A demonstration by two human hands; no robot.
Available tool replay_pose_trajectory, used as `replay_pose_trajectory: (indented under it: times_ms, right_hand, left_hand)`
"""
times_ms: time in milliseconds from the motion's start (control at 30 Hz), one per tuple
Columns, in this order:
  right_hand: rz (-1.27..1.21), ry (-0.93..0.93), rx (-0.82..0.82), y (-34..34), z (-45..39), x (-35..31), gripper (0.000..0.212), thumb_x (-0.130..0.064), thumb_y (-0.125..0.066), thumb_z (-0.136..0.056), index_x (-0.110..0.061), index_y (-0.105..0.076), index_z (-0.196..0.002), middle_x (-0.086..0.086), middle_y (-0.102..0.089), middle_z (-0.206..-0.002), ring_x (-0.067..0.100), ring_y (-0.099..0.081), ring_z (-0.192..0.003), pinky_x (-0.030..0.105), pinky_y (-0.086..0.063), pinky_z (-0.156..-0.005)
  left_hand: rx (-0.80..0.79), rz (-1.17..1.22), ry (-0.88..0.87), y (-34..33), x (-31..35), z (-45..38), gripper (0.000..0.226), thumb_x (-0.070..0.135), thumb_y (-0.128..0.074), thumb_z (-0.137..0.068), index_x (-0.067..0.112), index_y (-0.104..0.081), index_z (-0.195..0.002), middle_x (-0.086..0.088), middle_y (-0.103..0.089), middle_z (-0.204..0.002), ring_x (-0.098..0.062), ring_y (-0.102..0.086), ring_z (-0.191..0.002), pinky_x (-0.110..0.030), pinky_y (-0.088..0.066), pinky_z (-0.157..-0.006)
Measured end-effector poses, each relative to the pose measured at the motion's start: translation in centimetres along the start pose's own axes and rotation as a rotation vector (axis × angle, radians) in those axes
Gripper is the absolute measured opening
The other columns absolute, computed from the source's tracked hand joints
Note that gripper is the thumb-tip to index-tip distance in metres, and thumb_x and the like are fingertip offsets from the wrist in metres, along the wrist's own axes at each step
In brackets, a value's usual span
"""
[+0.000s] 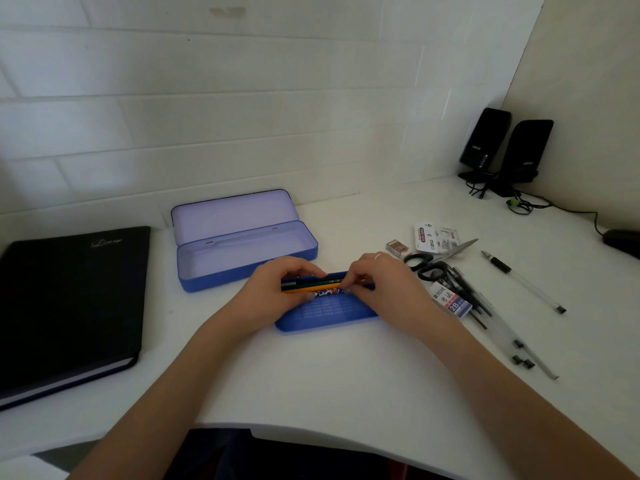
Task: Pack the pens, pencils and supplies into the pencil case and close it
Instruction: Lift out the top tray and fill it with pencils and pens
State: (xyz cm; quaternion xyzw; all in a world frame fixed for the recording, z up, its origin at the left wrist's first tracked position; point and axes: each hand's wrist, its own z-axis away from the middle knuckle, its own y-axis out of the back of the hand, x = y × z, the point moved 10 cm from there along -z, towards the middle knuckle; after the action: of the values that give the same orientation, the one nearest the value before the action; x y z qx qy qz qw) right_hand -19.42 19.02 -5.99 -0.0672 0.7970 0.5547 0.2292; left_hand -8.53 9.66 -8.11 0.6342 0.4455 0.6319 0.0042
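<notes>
White desk point(311, 382) fills the near view, curved at its front edge, with a tiled wall behind.

1. Nearest the body, both forearms reach forward over the desk. The left hand point(273, 289) and right hand point(377, 285) each pinch an end of a small bundle of pencils point(313, 284), dark and yellow, held level just above a blue tray point(325, 313) that lies flat on the desk. Both hands are closed on the bundle.
2. Risk: the pencils are gripped only at their ends. If either hand loosens, one may slide out and roll toward the desk edge.
3. To the left lies a black notebook point(69, 306), well apart from the work.
4. To the right, near the right wrist, lie an eraser point(452, 301), loose pens point(485, 306), scissors point(433, 263), a small sharpener point(397, 247) and a packet point(434, 237). Risk: a sweep of the right forearm could scatter these.
5. Beyond the hands, the pencil case point(242, 251) stands open and empty, lid tilted back. Risk: overfilling, or a tray seated crooked, would likely stop the lid from closing.
6. Farthest right, two black speakers point(505, 147) stand in the corner.
</notes>
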Motion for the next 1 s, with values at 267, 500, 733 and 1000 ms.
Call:
replay_pose_trajectory:
  times_ms: [267,500,733,1000]
  right_hand:
    - [0.202,-0.518,0.283,8.2,2.0,9.1,0.021,-0.017,-0.053,-0.087,-0.029,-0.07,-0.091,-0.002,-0.07,-0.101,0.02,-0.062,-0.091,0.033,-0.049,-0.073]
    - [0.232,-0.93,0.184,10.9,5.7,16.0,0.017,-0.015,-0.061,-0.083,-0.021,-0.07,-0.097,0.011,-0.066,-0.104,0.03,-0.058,-0.087,0.034,-0.041,-0.076]
    - [0.124,-0.993,-0.032,9.2,6.7,18.3,0.032,-0.025,-0.069,-0.08,-0.004,-0.063,-0.104,0.017,-0.069,-0.091,0.031,-0.064,-0.09,0.044,-0.05,-0.09]
    - [0.22,-0.948,-0.123,8.2,6.1,17.2,0.016,-0.015,-0.061,-0.076,-0.006,-0.05,-0.067,0.011,-0.058,-0.067,0.031,-0.06,-0.075,0.043,-0.054,-0.084]
  left_hand:
    - [0.0,0.041,0.026,0.0,-0.2,0.1,0.034,0.005,-0.071,-0.08,0.029,-0.066,-0.104,0.01,-0.068,-0.108,-0.005,-0.061,-0.103,-0.013,-0.045,-0.088]
    - [-0.011,0.045,0.035,-0.3,-0.4,0.1,0.034,0.01,-0.073,-0.079,0.028,-0.066,-0.107,0.011,-0.069,-0.106,-0.003,-0.062,-0.101,-0.012,-0.047,-0.087]
    - [-0.03,0.038,0.022,-0.4,-0.2,0.1,0.035,0.013,-0.075,-0.077,0.032,-0.066,-0.106,0.016,-0.068,-0.104,0.008,-0.059,-0.098,-0.004,-0.045,-0.08]
    - [-0.014,0.019,0.022,-0.3,-0.3,0.1,0.033,0.012,-0.074,-0.078,0.028,-0.067,-0.107,0.015,-0.068,-0.105,0.002,-0.061,-0.1,-0.007,-0.046,-0.084]
